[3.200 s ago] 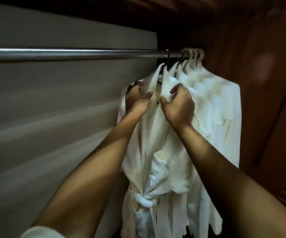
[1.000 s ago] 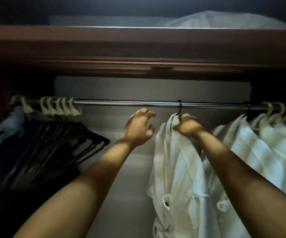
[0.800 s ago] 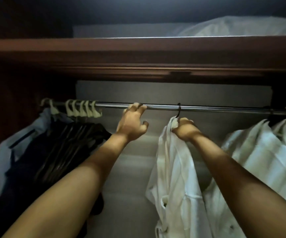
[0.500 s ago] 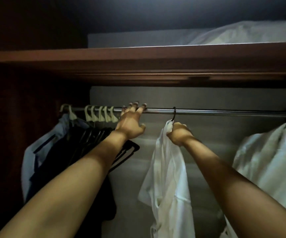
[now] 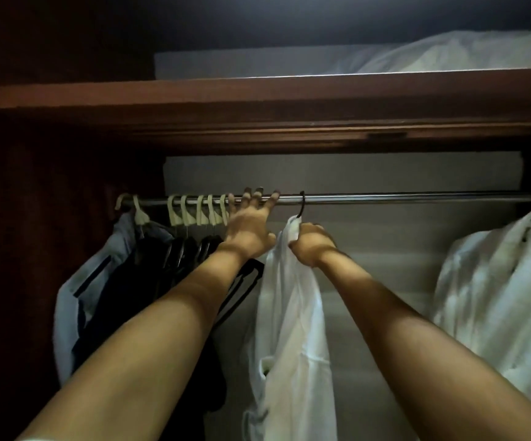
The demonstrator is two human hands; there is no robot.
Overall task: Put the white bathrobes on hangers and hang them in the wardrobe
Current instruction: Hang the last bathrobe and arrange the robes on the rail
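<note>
Evidently the person is hanging a robe (image 5: 289, 313) mid-rail: the right hand (image 5: 311, 246) is gripping its collar under the hook (image 5: 302, 203) on the rail (image 5: 417, 198), while the left hand (image 5: 251, 230) is resting spread fingers (image 5: 259, 195) over the rail beside empty hangers (image 5: 194, 211). Next, probably, releasing it and fetching another hanger.

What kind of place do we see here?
Probably the inside of a wardrobe: a metal rail carries white bathrobes and dark hangers, under a wooden shelf holding white bedding.
</note>
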